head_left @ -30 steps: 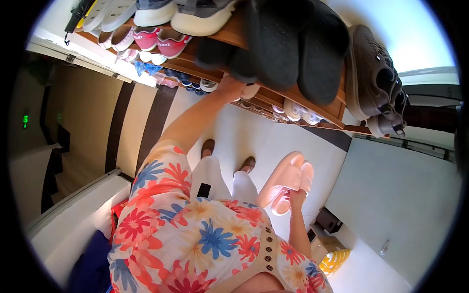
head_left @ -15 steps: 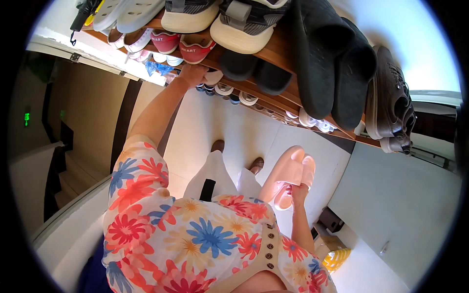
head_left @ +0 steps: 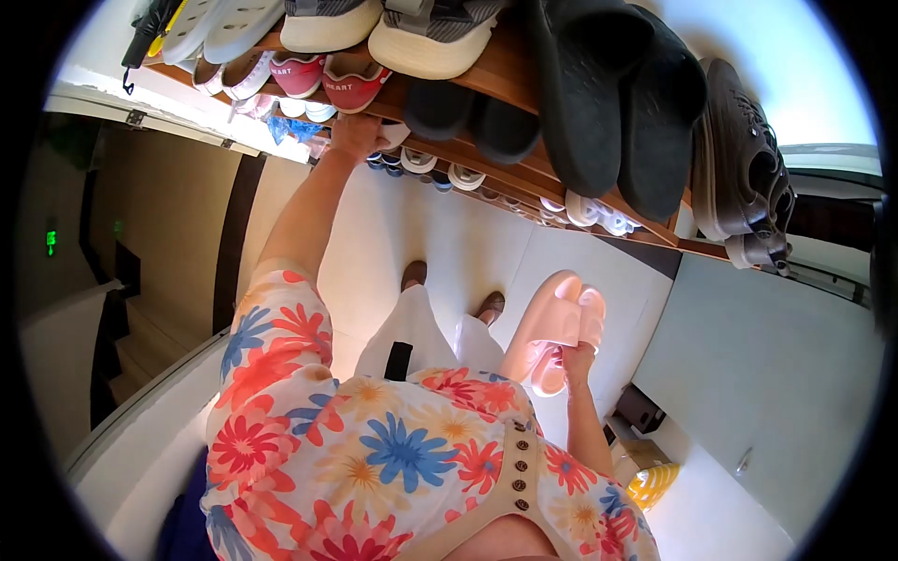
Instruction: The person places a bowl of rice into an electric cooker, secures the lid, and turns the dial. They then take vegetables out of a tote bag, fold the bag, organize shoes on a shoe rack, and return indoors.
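My right hand (head_left: 577,363) grips a pair of pale pink slide slippers (head_left: 545,323), held low over the floor with their toes pointing away from me. At the shelf edge, my left hand (head_left: 357,138) is closed around a pale shoe (head_left: 394,136), which shows only in part beside the fingers. Just above that hand stand red shoes (head_left: 356,86) with lettering on the heels. Black slippers (head_left: 438,110) lie to its right on the same rack.
A wooden shoe rack (head_left: 510,89) spans the top, holding sneakers (head_left: 435,42), large black slides (head_left: 585,103) and dark lace-up shoes (head_left: 739,154). An umbrella (head_left: 145,35) hangs at the upper left. A cardboard box (head_left: 640,455) stands low on the right, near a pale cabinet door (head_left: 758,374).
The rack has shifted slightly up and left in view. My left hand stays at the pale shoe, and my right hand keeps the pink slippers, now slightly higher in view.
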The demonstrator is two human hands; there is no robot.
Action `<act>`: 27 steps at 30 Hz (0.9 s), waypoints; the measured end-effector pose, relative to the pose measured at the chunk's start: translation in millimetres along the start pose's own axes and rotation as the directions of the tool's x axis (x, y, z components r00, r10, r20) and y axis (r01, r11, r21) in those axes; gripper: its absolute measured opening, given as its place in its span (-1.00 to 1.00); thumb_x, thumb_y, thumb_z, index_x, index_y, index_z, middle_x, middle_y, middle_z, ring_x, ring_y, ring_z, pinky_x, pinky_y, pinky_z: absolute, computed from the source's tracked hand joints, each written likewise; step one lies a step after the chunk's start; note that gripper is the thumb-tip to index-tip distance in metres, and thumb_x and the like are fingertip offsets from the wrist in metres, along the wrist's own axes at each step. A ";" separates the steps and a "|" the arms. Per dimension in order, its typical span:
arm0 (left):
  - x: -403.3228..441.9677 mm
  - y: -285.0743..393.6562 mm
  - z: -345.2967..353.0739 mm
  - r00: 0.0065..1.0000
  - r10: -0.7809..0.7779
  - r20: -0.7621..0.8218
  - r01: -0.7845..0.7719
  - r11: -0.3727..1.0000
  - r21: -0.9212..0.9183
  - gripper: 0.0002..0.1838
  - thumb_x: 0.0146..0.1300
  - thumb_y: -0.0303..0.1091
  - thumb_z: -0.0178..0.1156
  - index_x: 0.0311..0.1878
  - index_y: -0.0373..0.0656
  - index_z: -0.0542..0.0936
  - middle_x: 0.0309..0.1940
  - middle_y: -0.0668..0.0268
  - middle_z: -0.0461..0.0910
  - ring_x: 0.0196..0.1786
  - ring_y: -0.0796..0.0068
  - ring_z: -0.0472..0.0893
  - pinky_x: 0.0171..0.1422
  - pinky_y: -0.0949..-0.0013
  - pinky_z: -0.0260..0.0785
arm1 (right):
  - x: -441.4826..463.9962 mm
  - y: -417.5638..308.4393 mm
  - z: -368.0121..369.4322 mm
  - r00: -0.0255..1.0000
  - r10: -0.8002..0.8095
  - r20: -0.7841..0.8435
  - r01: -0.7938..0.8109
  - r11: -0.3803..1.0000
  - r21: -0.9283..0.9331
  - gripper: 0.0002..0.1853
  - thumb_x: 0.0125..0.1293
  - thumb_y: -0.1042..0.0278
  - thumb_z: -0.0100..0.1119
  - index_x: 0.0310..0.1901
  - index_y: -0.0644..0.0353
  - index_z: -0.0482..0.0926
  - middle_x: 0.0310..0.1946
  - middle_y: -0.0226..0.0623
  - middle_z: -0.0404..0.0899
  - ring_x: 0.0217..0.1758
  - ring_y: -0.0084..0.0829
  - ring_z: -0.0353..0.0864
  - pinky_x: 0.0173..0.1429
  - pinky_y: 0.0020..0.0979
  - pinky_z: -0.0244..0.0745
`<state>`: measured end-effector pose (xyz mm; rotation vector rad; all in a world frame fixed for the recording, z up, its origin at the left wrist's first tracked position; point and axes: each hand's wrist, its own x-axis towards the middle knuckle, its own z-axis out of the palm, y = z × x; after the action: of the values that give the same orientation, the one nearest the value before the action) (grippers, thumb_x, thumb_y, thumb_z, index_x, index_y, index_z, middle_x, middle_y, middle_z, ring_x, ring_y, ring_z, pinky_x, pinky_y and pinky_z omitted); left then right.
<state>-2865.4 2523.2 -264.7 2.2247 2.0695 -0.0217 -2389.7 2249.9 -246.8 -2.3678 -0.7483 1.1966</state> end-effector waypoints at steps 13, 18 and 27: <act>2.2 35.6 -24.7 0.981 -0.110 0.159 0.110 0.994 0.008 -0.66 -0.03 0.10 0.12 -0.30 0.11 0.59 -0.29 0.26 0.57 -0.16 0.23 0.53 -0.12 0.21 0.35 | 9.8 24.1 -31.3 0.999 -0.027 0.021 0.029 0.995 -0.100 -0.82 0.03 0.41 0.11 -0.55 0.39 0.51 -0.74 -0.21 0.51 -0.71 -0.44 0.53 -0.68 -0.48 0.42; 6.0 11.0 4.3 0.983 -0.127 0.133 0.117 0.990 0.083 -0.63 -0.03 0.01 0.16 -0.25 -0.04 0.57 -0.29 0.21 0.56 -0.13 0.21 0.52 -0.07 0.23 0.36 | 8.8 39.4 -40.5 1.000 0.010 -0.002 -0.010 0.999 -0.049 -0.82 0.01 0.43 0.11 -0.56 0.42 0.50 -0.74 -0.18 0.50 -0.71 -0.45 0.53 -0.68 -0.49 0.41; 14.0 0.2 -1.9 0.960 -0.204 0.193 0.231 0.965 -0.127 -0.62 -0.22 -0.16 0.14 -0.30 -0.17 0.55 -0.40 0.04 0.56 -0.27 0.14 0.55 -0.16 0.27 0.38 | 11.7 49.9 -47.2 0.999 0.049 0.009 -0.049 0.998 -0.030 -0.79 0.03 0.39 0.12 -0.58 0.41 0.50 -0.74 -0.19 0.50 -0.73 -0.46 0.51 -0.69 -0.49 0.40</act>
<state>-2864.2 2537.3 -263.9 1.8294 2.1304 -0.0786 -2330.9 2213.4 -254.9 -2.4195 -0.7198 1.2258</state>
